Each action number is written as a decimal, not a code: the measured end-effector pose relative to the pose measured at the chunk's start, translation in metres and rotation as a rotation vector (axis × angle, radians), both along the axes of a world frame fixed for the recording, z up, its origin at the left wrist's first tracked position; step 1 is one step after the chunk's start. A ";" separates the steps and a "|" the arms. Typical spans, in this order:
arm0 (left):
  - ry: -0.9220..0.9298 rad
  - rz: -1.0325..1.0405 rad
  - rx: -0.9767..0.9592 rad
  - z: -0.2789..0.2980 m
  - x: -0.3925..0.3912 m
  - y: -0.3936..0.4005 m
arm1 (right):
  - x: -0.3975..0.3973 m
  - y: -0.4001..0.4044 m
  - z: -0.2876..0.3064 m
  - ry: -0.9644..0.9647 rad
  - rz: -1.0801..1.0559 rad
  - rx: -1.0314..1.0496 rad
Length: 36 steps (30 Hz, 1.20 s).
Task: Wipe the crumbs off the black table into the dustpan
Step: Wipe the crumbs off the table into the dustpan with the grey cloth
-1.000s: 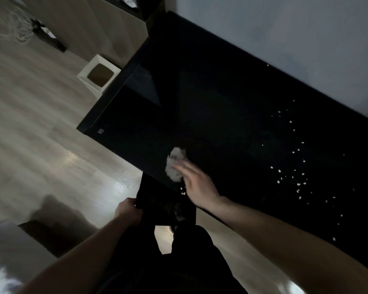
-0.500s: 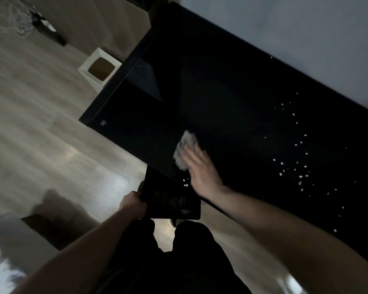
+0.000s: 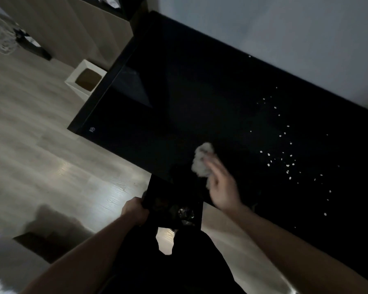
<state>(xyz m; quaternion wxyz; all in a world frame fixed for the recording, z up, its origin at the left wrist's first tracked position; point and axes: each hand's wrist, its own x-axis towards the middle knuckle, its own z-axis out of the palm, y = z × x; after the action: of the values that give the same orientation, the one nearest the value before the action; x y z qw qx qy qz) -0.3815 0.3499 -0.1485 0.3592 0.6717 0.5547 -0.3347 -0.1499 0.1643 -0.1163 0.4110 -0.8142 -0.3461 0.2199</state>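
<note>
- Black table (image 3: 200,98): fills centre and right of view, near edge running from 9 o'clock down toward 5 o'clock.
- Wood floor (image 3: 30,155): left side, at 9 o'clock.
- White bin (image 3: 85,80): on floor at 10 o'clock, just beside table's left end.
- Dustpan (image 3: 174,203): black, at 6 o'clock, tucked against table's near edge.
- Left hand (image 3: 134,211): fingers curled round dustpan's left side.
- Right hand (image 3: 222,187): motion-blurred, fingers extended and close together, pressing on white wad (image 3: 202,159) just above dustpan.
- Crumbs (image 3: 285,158): scattered at 3 o'clock, well apart from wad.
</note>
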 end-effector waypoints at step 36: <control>-0.079 -0.397 -0.030 0.000 0.009 0.005 | -0.074 -0.070 0.018 -0.012 -0.329 -0.082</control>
<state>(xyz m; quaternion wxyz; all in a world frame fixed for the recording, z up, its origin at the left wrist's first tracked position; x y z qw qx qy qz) -0.3726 0.3552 -0.1485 0.3176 0.7750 0.3919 -0.3808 -0.2239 0.0939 -0.0981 0.4058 -0.8772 -0.2013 0.1590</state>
